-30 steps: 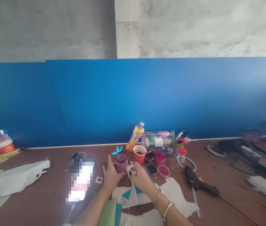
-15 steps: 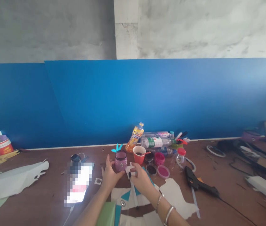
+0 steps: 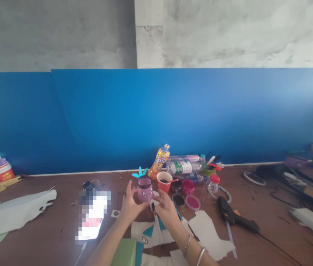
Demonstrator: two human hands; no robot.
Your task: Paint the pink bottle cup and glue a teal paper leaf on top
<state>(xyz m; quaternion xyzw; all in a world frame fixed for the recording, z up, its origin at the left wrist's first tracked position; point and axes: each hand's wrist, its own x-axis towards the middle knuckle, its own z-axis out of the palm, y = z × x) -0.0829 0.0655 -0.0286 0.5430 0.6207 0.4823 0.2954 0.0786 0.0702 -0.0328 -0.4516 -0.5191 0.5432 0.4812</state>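
Turned slightly since the earlier frame, the purple cup (image 3: pixel 144 187) now shows 2 eye-like stickers (image 3: pixel 144 194) facing the person, where only 1 was plain before. It stands upright just left of the red paper cup (image 3: pixel 163 188), the landmark here. The person's left hand (image 3: pixel 131 207) curls about its left side, thumb along the lower front and fingers behind, apparently gripping it. The right hand (image 3: pixel 166 211), in front of the red paper cup, has its fingers bent toward the purple cup's lower right; whether they touch it or pinch anything cannot be told. Behind and to the left of the red paper cup is a turquoise leaf-shaped piece (image 3: pixel 140 172); in front of the same cup lies a pen (image 3: pixel 157 225).

The purple cup looks light, thin-walled and somewhat slippery, so it would likely skid or tip under a 1-sided push. Its wall may flex if squeezed; the best hold is probably low, with 2 sides gently supported, keeping fingers off the stickers.
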